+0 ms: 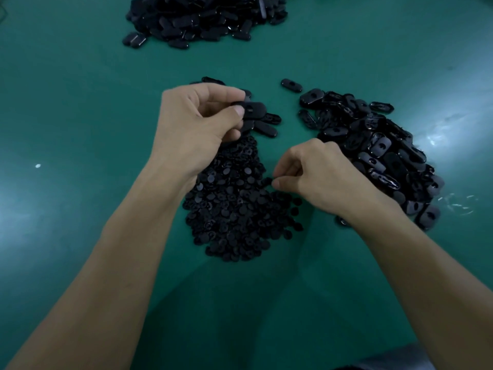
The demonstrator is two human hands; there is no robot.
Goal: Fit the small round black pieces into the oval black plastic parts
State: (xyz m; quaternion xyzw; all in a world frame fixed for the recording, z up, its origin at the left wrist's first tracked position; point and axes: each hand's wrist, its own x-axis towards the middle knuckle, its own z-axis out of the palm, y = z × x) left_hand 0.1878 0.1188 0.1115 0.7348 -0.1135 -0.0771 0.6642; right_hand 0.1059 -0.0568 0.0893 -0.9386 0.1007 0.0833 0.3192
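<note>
My left hand [197, 121] holds an oval black plastic part [252, 110] between thumb and fingers, lifted above the far end of a heap of small round black pieces [234, 209]. The part's slot faces up. My right hand [314, 172] hovers at the right edge of that heap, its thumb and forefinger pinching one small round black piece [266, 180]. A few oval parts [266, 126] lie just beyond my left hand.
A pile of oval black parts [378, 150] lies to the right on the green table [80, 102]. A larger pile of oval parts [202, 17] sits at the far edge. One single oval part [291, 85] lies between the piles.
</note>
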